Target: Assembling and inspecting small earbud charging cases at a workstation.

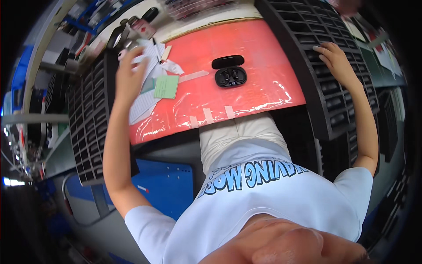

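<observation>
- Nearest the camera: the person's torso in a white printed T-shirt [281,193] and pale trousers, seated at the edge of the bench.
- Blue panel [165,187]: below the bench edge, beside the left forearm.
- Red work mat [259,57]: covers the bench centre under a glossy clear film; strips of pale tape lie along its near edge.
- Left tray [90,119]: a black compartmented tray on the person's left, beside the mat.
- Right tray [329,88]: a larger black compartmented tray on the person's right, overlapping the mat's edge.
- Green note [167,86]: a small green slip lying on white papers at the mat's left border.
- Earbud case [230,72]: black, lid open, two earbuds seated inside; it lies on the mat's centre, well apart from both hands.
- Right hand [336,59]: fingers spread and resting flat on the right tray's cells, grasping nothing.
- Left hand [128,75]: raised over the far end of the left tray and the papers, motion-blurred; whether it grasps anything cannot be told.
- Farthest: dark bottles [125,31] and clutter behind the bench.
</observation>
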`<state>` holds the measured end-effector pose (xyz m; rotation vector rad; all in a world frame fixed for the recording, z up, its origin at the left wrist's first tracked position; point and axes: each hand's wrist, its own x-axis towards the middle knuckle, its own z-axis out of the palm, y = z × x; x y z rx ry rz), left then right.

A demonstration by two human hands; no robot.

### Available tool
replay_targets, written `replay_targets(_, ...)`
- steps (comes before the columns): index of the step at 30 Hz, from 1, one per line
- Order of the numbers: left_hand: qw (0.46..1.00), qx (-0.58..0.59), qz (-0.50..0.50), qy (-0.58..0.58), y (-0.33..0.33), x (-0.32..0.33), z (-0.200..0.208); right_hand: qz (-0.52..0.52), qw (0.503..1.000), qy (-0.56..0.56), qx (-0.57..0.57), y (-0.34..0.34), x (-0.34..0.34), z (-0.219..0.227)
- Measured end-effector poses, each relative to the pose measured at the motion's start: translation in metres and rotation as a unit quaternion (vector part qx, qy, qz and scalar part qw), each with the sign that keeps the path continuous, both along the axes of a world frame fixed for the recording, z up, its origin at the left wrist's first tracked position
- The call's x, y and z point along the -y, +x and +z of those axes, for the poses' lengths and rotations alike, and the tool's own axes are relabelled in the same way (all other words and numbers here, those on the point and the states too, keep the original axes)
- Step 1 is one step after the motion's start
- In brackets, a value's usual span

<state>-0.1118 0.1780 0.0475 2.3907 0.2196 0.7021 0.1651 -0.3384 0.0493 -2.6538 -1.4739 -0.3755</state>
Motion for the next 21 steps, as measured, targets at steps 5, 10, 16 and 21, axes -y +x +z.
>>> replay_targets(5, 0.991, -0.086, -0.094, -0.029, 0.027, 0.091, -0.013, 0.020, 0.997, -0.064, 0.031, 0.011, -0.027, 0.012)
replay_targets(10, 0.982, -0.123, -0.125, -0.070, 0.060, 0.126, -0.036, -0.059, 0.986, -0.151, 0.027, -0.001, -0.031, 0.021)
replay_targets(16, 0.962, -0.198, -0.186, -0.030, 0.073, 0.152, -0.034, -0.102, 0.973, -0.195, 0.074, 0.003, -0.050, 0.021)
replay_targets(21, 0.938, -0.252, -0.214, 0.101, 0.064, 0.146, -0.048, 0.020, 0.988, -0.129, 0.080, 0.028, -0.040, -0.004)
